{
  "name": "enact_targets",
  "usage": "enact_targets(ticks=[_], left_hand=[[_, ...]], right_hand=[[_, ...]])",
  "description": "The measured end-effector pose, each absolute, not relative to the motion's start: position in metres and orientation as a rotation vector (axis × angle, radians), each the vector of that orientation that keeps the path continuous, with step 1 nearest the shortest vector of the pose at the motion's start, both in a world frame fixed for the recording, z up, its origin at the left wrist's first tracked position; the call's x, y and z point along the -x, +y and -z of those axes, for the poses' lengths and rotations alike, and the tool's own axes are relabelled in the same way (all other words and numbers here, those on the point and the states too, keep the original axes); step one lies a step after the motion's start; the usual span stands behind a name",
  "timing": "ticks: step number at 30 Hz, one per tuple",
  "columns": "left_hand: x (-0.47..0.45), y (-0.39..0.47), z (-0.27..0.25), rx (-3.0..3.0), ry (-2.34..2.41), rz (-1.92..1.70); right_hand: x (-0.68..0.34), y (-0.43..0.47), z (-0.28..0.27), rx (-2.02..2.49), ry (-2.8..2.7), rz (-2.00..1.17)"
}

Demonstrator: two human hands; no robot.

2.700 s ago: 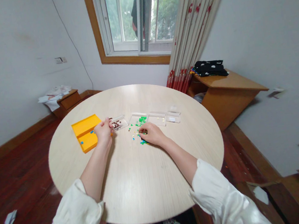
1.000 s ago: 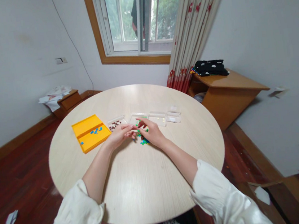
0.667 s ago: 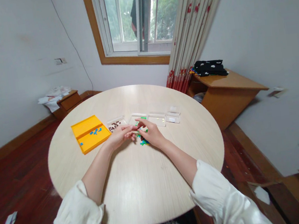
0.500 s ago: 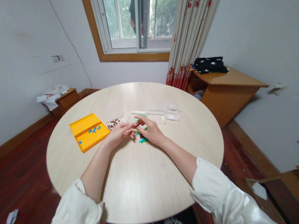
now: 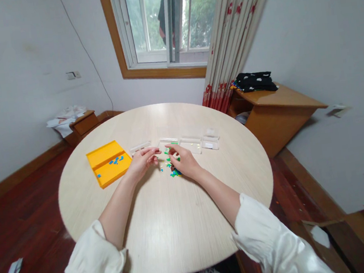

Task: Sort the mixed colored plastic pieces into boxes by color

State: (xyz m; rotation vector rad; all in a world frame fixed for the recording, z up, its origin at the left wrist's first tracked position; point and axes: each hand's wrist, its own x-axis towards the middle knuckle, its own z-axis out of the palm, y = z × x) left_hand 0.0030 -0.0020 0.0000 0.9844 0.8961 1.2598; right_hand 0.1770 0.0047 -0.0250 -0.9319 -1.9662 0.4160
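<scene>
My left hand point(image 5: 143, 162) is over the table in front of a clear tray point(image 5: 140, 146). Its thumb and fingers pinch a tiny dark brown piece point(image 5: 158, 152), only partly visible. Just to the right, my right hand point(image 5: 185, 161) is open, thumb and index finger apart, beside a small pile of toy bricks point(image 5: 175, 172) in green, blue and brown. A few loose bits lie between the hands. The hands do not touch. Behind my right hand, a clear tray point(image 5: 168, 140) holds green pieces.
At the left stands an open yellow case point(image 5: 110, 177) with several blue pieces in it. Another clear tray point(image 5: 191, 145) has a few pale yellow bits, next to a small clear box point(image 5: 210, 143). All rest on a round pale table point(image 5: 173, 226).
My hands have drawn apart; the fingertips were together before. My left hand has shifted left with the dark piece, uncovering loose bits and hiding more of the tray of brown pieces.
</scene>
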Motion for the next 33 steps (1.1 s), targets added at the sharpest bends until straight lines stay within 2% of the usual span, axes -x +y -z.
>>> enact_targets(ticks=[5,12,33], left_hand=[[0.000,-0.001,-0.011,-0.684,0.895,-1.474],[0.008,0.002,-0.019,-0.258,0.765,-1.597],[0.016,0.005,-0.013,-0.161,0.696,-1.586]], right_hand=[[-0.178,0.005,0.023,1.045,-2.131,-0.353],[-0.180,-0.003,0.013,1.111,-2.369,-0.332],[-0.183,-0.001,0.011,1.139,-2.408,-0.461]])
